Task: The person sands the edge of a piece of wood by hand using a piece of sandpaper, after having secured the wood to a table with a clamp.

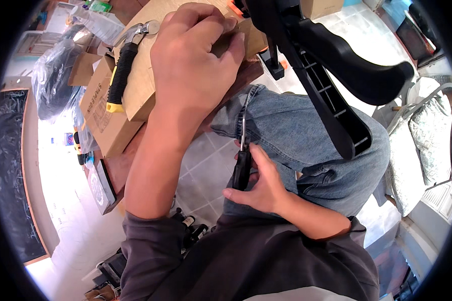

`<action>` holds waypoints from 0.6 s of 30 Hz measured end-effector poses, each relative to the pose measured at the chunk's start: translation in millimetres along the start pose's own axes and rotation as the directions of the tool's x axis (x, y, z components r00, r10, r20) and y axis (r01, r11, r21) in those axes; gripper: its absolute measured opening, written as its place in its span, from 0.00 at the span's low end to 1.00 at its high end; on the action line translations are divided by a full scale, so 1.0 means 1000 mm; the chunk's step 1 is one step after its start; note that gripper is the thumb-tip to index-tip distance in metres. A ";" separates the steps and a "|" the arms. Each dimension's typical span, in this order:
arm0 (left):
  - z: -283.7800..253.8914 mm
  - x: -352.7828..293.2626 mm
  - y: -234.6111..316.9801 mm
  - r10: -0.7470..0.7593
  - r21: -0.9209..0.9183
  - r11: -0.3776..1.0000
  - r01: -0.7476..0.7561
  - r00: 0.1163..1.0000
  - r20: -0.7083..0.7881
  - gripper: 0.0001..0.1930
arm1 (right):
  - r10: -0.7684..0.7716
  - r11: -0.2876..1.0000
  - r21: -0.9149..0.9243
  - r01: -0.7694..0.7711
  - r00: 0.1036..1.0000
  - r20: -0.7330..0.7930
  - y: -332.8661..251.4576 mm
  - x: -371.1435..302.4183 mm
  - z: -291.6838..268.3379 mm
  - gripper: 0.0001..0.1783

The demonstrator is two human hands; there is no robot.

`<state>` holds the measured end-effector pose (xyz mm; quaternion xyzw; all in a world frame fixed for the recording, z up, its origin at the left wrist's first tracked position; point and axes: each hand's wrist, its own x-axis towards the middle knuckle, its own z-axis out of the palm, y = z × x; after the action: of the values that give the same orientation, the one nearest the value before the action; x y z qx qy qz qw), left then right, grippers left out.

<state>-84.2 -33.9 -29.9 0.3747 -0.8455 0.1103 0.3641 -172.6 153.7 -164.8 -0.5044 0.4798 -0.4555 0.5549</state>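
My left hand (196, 55) lies on the pale wooden board (144, 70), its fingers curled in toward the thumb; what they close on is mostly hidden. Lower down, my right hand (263, 185) is wrapped round the black handle of a hand saw (242, 168). Its thin metal blade shows nearly edge-on and points up, in front of the jeans leg, toward the board's near side. A large black clamp (331, 85) with a trigger-like handle rises close to the camera, right of my left hand. Left of that hand, a claw hammer (123, 72) with a black and yellow grip rests on the board.
Under the board's left side sits a brown cardboard box (108, 110). A grey plastic bag (58, 83) and clear containers crowd the far left. My jeans-covered leg (306, 130) is just beneath the saw and clamp. Patterned cushions (427, 140) lie at the right; a chalkboard (17, 175) stands at the left.
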 end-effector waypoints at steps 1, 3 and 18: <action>-0.001 0.000 0.001 -0.038 -0.049 0.998 0.038 0.999 0.007 0.14 | 0.001 1.000 0.031 -0.001 1.000 0.002 0.001 0.000 0.001 0.54; -0.003 0.001 0.004 -0.077 -0.101 0.992 0.078 0.997 0.013 0.13 | 0.003 0.998 0.059 -0.003 1.000 0.002 0.002 0.000 0.001 0.54; -0.006 0.004 0.007 -0.197 -0.274 0.940 0.205 0.979 0.055 0.10 | 0.000 0.997 0.073 0.001 1.000 -0.008 0.004 -0.002 0.004 0.54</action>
<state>-87.9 -27.9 -22.1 0.4054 -0.8148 -0.0524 0.4111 -168.6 156.0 -168.9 -0.4820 0.4652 -0.4749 0.5707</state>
